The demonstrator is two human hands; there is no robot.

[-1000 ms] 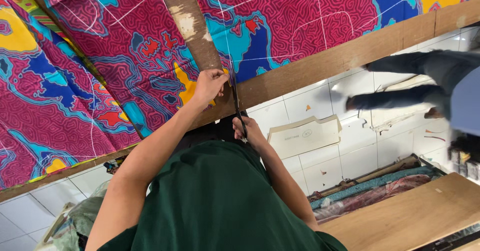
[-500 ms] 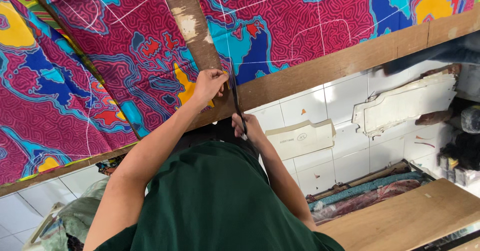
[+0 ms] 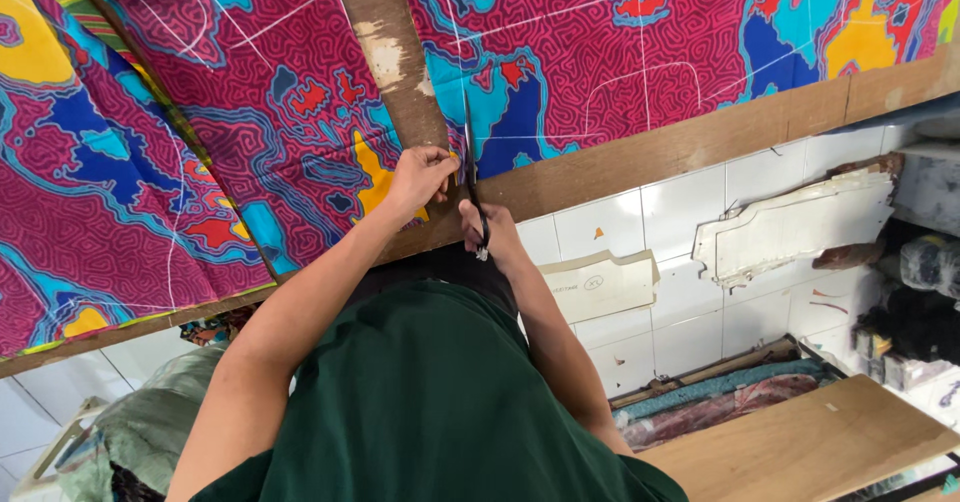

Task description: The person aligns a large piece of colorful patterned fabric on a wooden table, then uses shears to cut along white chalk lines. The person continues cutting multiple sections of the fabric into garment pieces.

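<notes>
The legs crossing the tiled floor have gone, baring a pale paper pattern piece.

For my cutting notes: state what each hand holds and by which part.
Right hand grips black-handled scissors by the handle loops. Left hand pinches the cut edge of the bright patterned pink-and-blue fabric.

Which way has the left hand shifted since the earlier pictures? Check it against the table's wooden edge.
No. The left hand holds the fabric at the same spot by the wooden table edge, beside the scissors.
</notes>
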